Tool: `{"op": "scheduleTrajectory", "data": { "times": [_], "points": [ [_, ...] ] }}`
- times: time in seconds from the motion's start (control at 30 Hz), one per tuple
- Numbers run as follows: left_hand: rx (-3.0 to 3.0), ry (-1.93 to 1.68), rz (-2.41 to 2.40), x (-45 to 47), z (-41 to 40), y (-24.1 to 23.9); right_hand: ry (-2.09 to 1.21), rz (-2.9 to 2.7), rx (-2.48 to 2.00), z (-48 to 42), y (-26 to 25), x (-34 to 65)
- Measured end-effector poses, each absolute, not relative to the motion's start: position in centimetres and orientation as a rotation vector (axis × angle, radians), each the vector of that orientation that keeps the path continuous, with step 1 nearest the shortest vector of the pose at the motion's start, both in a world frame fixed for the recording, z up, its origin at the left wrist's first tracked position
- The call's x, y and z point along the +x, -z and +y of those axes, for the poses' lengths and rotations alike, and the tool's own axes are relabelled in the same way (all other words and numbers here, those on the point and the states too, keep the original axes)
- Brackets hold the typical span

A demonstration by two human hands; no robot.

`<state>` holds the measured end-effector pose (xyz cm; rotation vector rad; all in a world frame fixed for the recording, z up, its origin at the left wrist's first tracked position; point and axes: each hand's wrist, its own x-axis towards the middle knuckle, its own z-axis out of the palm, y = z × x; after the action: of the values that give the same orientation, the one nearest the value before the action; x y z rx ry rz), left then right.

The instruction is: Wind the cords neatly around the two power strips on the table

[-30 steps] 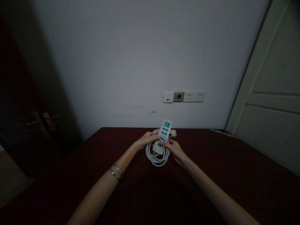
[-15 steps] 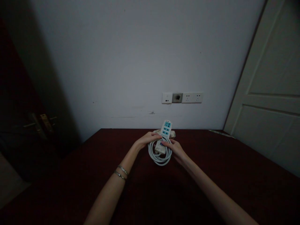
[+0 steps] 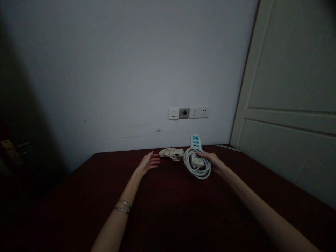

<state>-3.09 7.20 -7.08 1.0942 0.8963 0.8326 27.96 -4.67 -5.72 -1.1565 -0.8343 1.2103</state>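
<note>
Head view: the left hand [image 3: 149,163] is spread just beside the cream strip [image 3: 179,152]; the right hand [image 3: 212,159] grips the white strip [image 3: 196,142] and coiled cord [image 3: 186,159] over the table [image 3: 162,199], long axis toward the wall [image 3: 118,87].

Dimly lit pale wall [image 3: 131,70], white sockets [image 3: 198,112]; dark reddish table [image 3: 168,213]; panelled door [image 3: 286,84] right.

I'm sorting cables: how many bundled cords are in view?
2: a grey coil with the power strip in the right hand, and a cream bundle on the table, left of the coil. Others could be hidden.
</note>
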Motion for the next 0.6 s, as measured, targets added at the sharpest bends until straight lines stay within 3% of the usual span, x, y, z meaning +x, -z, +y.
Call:
{"op": "scheduleTrajectory", "data": {
  "times": [0.27,0.6],
  "points": [
    [0.868,-0.909,1.028,-5.0,9.5,9.6,-1.327,-0.788,-1.570,-6.5,7.1,41.0],
    [0.841,-0.871,1.062,-5.2,10.0,10.8,-1.444,-0.810,-1.771,-5.8,9.3,46.6]
  ]
}}
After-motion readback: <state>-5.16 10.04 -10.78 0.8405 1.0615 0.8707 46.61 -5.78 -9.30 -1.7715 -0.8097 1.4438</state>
